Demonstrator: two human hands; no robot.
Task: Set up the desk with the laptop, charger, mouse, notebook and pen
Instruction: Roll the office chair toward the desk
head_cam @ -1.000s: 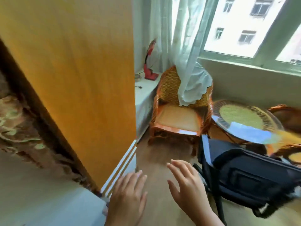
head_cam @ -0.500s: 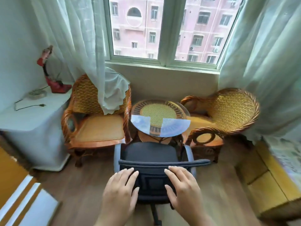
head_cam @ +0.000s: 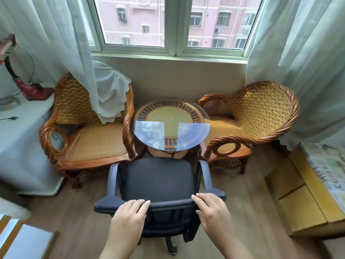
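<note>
**At the chair back, with nothing for the desk yet in sight**

Under both sets of fingers runs the top edge of a black office chair. The left hand lies with fingers laid over the backrest rim, only lightly bent; the right hand does the same further along the same rim, fingers nearly straight and resting rather than clamped.

Judged from this, the risk lies ahead of the fingertips: the chair stands on casters, and a firm push could roll its seat into the round glass-topped table just beyond it, knocking the glass. With so loose a hold the chair could also swing aside toward the wicker armchair on the left or the second wicker armchair on the right.

No laptop, charger, mouse, notebook or pen is visible anywhere, so their place cannot be told and the setting-up seems not yet begun. Far left of the fingers, a white surface carries a red lamp.
</note>
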